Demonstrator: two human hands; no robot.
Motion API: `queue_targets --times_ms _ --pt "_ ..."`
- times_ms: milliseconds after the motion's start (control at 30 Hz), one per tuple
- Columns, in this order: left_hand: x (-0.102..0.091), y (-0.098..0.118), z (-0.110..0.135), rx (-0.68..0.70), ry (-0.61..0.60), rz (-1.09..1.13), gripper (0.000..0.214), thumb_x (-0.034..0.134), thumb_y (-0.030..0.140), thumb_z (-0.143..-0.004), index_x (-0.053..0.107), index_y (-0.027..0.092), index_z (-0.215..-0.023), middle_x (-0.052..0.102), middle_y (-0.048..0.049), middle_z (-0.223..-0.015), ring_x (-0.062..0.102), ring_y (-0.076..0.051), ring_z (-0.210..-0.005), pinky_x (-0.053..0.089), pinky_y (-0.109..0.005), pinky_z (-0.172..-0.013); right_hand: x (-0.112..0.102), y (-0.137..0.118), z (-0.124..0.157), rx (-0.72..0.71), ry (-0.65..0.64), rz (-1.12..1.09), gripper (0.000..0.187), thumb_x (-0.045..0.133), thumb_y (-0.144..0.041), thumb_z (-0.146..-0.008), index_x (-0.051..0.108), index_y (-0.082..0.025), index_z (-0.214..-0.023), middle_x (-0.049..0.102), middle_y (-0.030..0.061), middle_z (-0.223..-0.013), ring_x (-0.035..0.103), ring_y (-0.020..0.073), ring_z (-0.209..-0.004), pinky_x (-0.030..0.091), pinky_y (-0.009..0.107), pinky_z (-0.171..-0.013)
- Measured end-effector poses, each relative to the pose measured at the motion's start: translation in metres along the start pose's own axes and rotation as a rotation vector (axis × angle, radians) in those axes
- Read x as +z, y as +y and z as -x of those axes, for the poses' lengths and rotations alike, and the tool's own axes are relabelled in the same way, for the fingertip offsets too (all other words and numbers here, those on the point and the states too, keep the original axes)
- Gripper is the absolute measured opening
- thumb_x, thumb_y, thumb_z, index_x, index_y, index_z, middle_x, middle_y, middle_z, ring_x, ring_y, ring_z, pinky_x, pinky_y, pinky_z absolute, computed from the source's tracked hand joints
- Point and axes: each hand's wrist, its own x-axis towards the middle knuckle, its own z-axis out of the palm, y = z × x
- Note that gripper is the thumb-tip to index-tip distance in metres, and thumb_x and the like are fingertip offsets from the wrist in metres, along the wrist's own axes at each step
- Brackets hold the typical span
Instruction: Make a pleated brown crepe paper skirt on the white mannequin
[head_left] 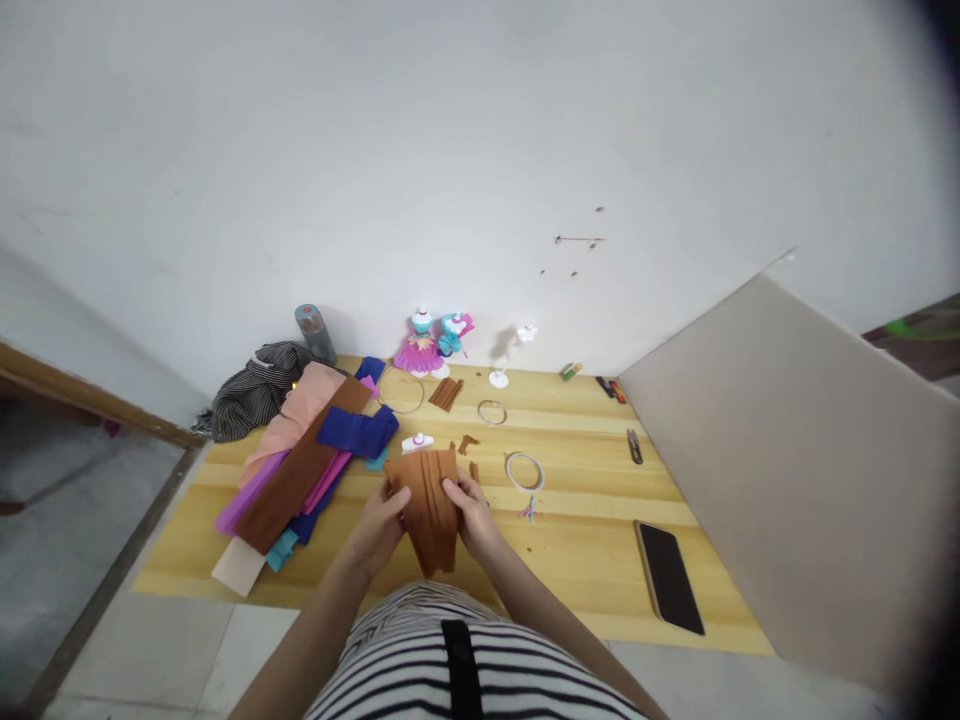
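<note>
Head view has the person's two hands gripping one brown sheet (433,505), its upper part pleated lengthwise, held up over the near part of the wooden table (577,560). At the sheet's left edge the left hand (381,528) pinches it, thumb pressed on the facing side; at its right edge the right hand (476,515) does likewise. Both sets of fingers are clamped on it, the rest curling behind, largely hidden. It looks like crepe paper, though the blur leaves that uncertain. Just beyond the sheet lies a small white piece (417,442). Left of the sheet is a long brown strip (277,510) among other coloured pieces, with a dark blue piece (358,432) across it. Farther beyond the sheet stand a figure in a magenta skirt (418,352) and, to its right, a bare white stand (499,379). Right of the sheet are a white ring (524,471) and, well apart, a phone (670,578).
</note>
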Motion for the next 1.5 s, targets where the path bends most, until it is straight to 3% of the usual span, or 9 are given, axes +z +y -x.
queue_targets --times_ms 133,400,533,600,700,867,1167,1333,1500 --pt "0.004 0.014 0.013 -0.001 -0.041 0.064 0.051 0.076 0.036 -0.068 0.061 0.023 -0.116 0.067 -0.0101 -0.11 0.065 -0.021 -0.084 0.049 -0.03 -0.071 0.007 -0.021 0.007 -0.03 -0.065 -0.002 0.035 0.075 -0.033 -0.066 0.068 -0.023 -0.099 0.071 0.0057 -0.104 0.064 0.0253 -0.094 0.049 0.038 -0.086" --pt "0.002 0.018 0.01 0.084 0.085 -0.101 0.039 0.079 0.029 -0.063 0.067 0.013 -0.096 0.069 -0.0082 -0.095 0.062 -0.017 -0.082 0.047 -0.026 -0.074 0.011 -0.028 0.01 0.002 -0.115 0.006 0.035 0.075 -0.035 -0.066 0.068 -0.023 -0.099 0.072 0.0052 -0.099 0.065 0.0239 -0.088 0.049 0.036 -0.082" --pt "-0.012 0.007 0.0 0.185 0.147 -0.265 0.045 0.077 0.03 -0.062 0.063 0.012 -0.1 0.069 -0.0082 -0.094 0.062 -0.019 -0.083 0.047 -0.028 -0.076 -0.002 -0.015 0.002 -0.026 -0.114 0.107 0.039 0.071 -0.043 -0.068 0.065 -0.021 -0.101 0.07 0.0065 -0.101 0.064 0.0235 -0.088 0.049 0.036 -0.081" --pt "-0.023 0.0 -0.006 0.232 0.214 -0.408 0.042 0.075 0.029 -0.061 0.062 0.013 -0.097 0.069 -0.0064 -0.089 0.062 -0.019 -0.081 0.047 -0.029 -0.075 -0.011 -0.004 -0.003 -0.034 -0.042 0.249 0.04 0.075 -0.043 -0.062 0.065 -0.02 -0.093 0.071 0.0042 -0.09 0.064 0.022 -0.082 0.05 0.035 -0.078" --pt "-0.039 -0.011 -0.013 0.237 0.241 -0.524 0.039 0.074 0.026 -0.056 0.062 0.014 -0.092 0.069 -0.0051 -0.084 0.063 -0.021 -0.079 0.048 -0.031 -0.075 -0.023 0.015 -0.01 -0.005 -0.014 0.328 0.036 0.081 -0.035 -0.05 0.064 -0.018 -0.077 0.069 0.0023 -0.074 0.063 0.021 -0.07 0.05 0.035 -0.073" --pt "-0.056 -0.026 -0.02 0.219 0.268 -0.584 0.033 0.072 0.026 -0.052 0.063 0.014 -0.082 0.069 -0.0041 -0.075 0.063 -0.021 -0.074 0.049 -0.032 -0.072 -0.032 0.036 -0.012 0.005 0.025 0.371 0.029 0.077 -0.033 -0.053 0.057 -0.019 -0.069 0.064 -0.0009 -0.063 0.059 0.0177 -0.06 0.049 0.032 -0.064" --pt "-0.062 -0.031 -0.039 0.281 0.286 -0.811 0.014 0.068 0.023 -0.055 0.059 0.016 -0.063 0.063 -0.0005 -0.064 0.059 -0.018 -0.068 0.047 -0.03 -0.069 -0.033 0.049 -0.026 -0.004 -0.003 0.423 0.028 0.072 -0.036 -0.056 0.055 -0.019 -0.071 0.063 -0.0008 -0.065 0.059 0.0173 -0.062 0.049 0.031 -0.065" --pt "-0.075 -0.033 -0.041 0.277 0.283 -0.987 0.012 0.06 0.021 -0.063 0.062 0.016 -0.074 0.066 -0.0025 -0.073 0.061 -0.02 -0.076 0.047 -0.032 -0.075 -0.039 0.067 -0.028 0.034 -0.021 0.454 0.028 0.072 -0.033 -0.058 0.061 -0.018 -0.078 0.071 0.0039 -0.077 0.065 0.0216 -0.073 0.052 0.034 -0.071" --pt "-0.09 -0.033 -0.056 0.211 0.264 -1.179 0.017 0.056 0.015 -0.064 0.064 0.015 -0.079 0.069 -0.0065 -0.079 0.063 -0.024 -0.081 0.047 -0.037 -0.079 -0.054 0.088 -0.03 0.046 0.062 0.52 0.025 0.068 -0.028 -0.059 0.063 -0.017 -0.081 0.072 0.0043 -0.079 0.065 0.0225 -0.076 0.052 0.036 -0.073"
